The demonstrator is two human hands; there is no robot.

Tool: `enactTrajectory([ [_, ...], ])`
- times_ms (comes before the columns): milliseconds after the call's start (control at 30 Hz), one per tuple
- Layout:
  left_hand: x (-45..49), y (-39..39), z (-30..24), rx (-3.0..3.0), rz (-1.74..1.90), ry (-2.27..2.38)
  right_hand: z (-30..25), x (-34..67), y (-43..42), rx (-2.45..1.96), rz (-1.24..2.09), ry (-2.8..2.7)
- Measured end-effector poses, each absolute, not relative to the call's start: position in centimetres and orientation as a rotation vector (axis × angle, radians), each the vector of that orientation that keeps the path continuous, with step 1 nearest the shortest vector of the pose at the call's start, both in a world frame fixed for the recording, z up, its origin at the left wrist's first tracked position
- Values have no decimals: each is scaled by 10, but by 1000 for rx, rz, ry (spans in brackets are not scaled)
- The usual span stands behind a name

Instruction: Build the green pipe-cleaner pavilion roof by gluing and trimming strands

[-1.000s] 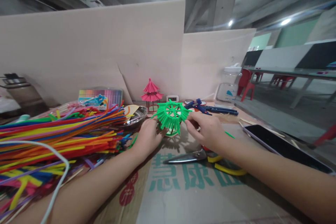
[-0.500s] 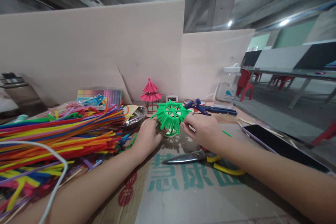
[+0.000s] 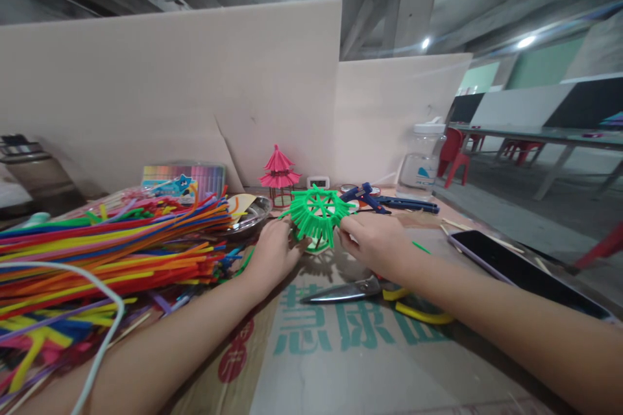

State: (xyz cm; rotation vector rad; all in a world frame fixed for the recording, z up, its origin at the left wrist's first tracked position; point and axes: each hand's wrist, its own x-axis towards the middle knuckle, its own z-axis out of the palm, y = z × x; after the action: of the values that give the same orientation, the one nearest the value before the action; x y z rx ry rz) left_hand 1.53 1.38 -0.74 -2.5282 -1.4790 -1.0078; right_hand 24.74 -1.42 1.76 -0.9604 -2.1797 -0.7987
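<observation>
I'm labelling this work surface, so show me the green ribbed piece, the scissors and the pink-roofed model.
Green ribbed piece [image 3: 318, 224]: head view, on the ribs of its near side.
Scissors [image 3: 365, 288]: head view, on the metal near the pivot.
Pink-roofed model [image 3: 279, 179]: head view, on the lower roof tier.

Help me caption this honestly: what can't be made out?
In the head view:
Left hand: some fingertips, behind the green model.
Right hand: its exact grip, behind its own fingers.
Scissors: part of the handles, behind the right forearm.
Clock: the digits, too small.
Cable: both ends, cut off by left and bottom edges.
</observation>
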Motion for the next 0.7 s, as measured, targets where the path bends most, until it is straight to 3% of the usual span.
enactTrajectory([
  [467,13,24,-15,-2720,-1287,-1579,43,268,-9,-697,-589,-2352],
  [700,14,22,-14,-2732,-1218,-1590,42,258,-16,-723,-589,-2338],
])
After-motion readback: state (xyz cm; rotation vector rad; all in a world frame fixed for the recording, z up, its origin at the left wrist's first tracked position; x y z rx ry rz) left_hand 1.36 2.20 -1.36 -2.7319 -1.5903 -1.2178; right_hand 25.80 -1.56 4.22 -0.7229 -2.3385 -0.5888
